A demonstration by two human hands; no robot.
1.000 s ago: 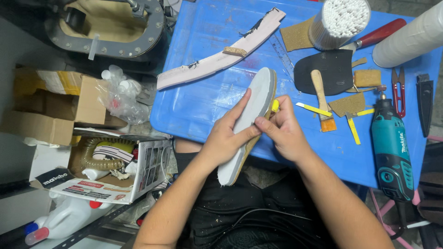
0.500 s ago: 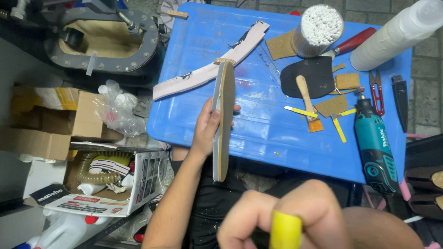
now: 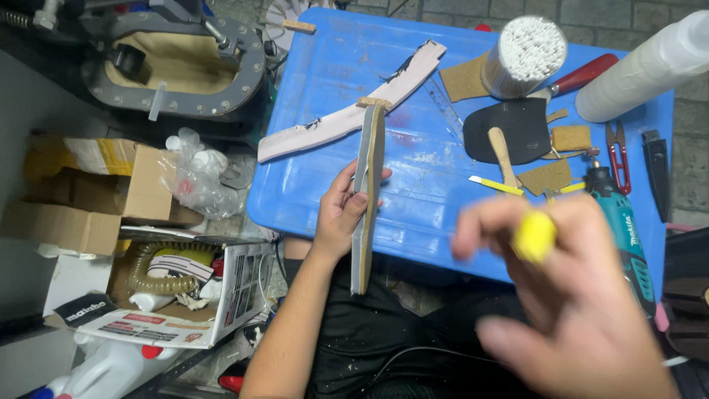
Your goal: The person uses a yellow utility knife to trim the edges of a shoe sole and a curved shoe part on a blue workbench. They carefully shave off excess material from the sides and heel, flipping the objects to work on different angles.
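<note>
Left grip [image 3: 341, 214] pinches shoe sole [image 3: 367, 196] edge-up; right hand [image 3: 572, 295] raised, blurred.

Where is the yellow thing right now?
In the head view the small yellow thing sits in the blurred right hand, lower right, raised in front of the blue lid near the teal rotary tool.

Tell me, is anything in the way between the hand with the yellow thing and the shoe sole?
Nothing visible is. The right hand, blurred, holds a small yellow thing up near the camera. The left hand holds the shoe sole on edge over the blue table. Only open space lies between them.
</note>
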